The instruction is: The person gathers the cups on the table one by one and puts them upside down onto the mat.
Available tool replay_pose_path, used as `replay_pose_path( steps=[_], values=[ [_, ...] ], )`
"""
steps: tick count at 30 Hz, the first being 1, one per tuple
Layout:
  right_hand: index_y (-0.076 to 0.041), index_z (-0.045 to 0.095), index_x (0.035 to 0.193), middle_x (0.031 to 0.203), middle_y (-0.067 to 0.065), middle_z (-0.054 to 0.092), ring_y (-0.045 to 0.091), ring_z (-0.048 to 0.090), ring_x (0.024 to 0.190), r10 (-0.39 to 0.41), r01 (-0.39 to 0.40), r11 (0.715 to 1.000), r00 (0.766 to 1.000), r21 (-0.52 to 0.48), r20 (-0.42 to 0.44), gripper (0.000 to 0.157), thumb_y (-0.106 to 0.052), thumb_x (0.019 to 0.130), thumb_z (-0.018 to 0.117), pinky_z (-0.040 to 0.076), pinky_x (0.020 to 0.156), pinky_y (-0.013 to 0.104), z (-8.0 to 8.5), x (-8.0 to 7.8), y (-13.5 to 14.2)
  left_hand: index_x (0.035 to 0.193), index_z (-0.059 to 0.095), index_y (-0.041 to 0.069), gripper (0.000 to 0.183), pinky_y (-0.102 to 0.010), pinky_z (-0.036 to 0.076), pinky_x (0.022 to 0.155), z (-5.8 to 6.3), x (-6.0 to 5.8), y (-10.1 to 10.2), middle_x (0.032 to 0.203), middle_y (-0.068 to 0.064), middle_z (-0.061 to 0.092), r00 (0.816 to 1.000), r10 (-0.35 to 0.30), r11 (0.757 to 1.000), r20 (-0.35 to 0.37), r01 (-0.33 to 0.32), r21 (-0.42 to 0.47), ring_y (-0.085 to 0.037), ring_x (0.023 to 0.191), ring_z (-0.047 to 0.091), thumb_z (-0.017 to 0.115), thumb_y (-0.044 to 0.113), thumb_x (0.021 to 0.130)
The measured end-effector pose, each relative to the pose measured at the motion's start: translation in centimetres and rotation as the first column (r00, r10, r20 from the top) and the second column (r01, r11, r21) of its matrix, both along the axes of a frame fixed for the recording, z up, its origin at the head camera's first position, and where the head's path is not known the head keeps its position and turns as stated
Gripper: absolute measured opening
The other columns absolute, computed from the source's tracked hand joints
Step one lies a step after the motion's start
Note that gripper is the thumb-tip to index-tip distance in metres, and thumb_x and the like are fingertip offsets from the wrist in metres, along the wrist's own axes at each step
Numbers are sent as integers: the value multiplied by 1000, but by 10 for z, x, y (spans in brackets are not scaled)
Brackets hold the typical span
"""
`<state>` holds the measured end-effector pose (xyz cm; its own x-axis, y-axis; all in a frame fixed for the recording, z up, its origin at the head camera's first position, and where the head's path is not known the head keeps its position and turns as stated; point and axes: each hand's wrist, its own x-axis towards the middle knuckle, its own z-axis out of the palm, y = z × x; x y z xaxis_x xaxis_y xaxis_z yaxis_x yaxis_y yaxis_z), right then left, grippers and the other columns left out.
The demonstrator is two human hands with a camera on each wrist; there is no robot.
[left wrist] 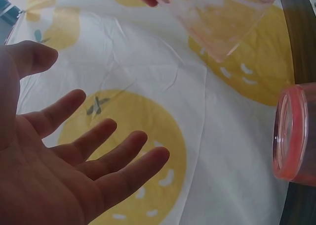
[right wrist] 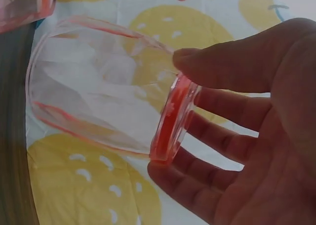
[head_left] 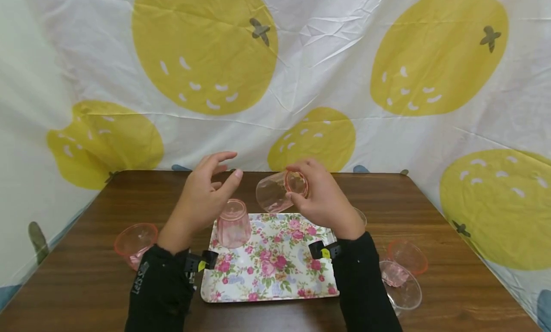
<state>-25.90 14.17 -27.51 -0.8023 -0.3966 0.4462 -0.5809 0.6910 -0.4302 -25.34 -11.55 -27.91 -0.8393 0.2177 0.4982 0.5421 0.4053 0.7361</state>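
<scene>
My right hand [head_left: 325,195] grips a clear pinkish glass [right wrist: 101,86] by its thick base, thumb on one side and fingers on the other. The glass lies tilted in the air above the far edge of the floral tray [head_left: 275,255], its mouth toward the left. My left hand [head_left: 204,193] is held up with fingers spread and nothing in them, as the left wrist view also shows. Just below it, a pink glass [head_left: 234,226] stands upside down on the tray's far left corner.
A pink-rimmed glass [head_left: 137,243] stands on the brown table left of the tray. To the right are another pink-rimmed glass [head_left: 415,255] and a clear-rimmed glass [head_left: 406,293], overlapping in the head view. Behind my right wrist another clear rim [head_left: 362,216] peeks out. A patterned curtain [head_left: 310,59] hangs behind the table.
</scene>
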Motion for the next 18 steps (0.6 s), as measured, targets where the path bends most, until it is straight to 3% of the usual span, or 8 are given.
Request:
replay_pose_path(
  steps=[7,18],
  values=[
    [-2,61,129,126,14,56,27,55,105,-18,12,997,997,82,81,46,-10,86,75,56,84,45,-10,-2,-10,142,49,8,48,-65,49,96,-2,0,-1,145,-20,45,1000,13,1000,1,-13,-24,-36,129,46,56,30,100],
    [-4,64,127,123,11,58,26,51,113,-20,7,988,996,153,84,42,-8,85,72,54,88,45,-18,-5,-19,142,50,8,48,-64,49,95,0,0,-4,144,-20,45,999,30,999,17,-30,-32,-37,129,46,57,30,99]
  ],
)
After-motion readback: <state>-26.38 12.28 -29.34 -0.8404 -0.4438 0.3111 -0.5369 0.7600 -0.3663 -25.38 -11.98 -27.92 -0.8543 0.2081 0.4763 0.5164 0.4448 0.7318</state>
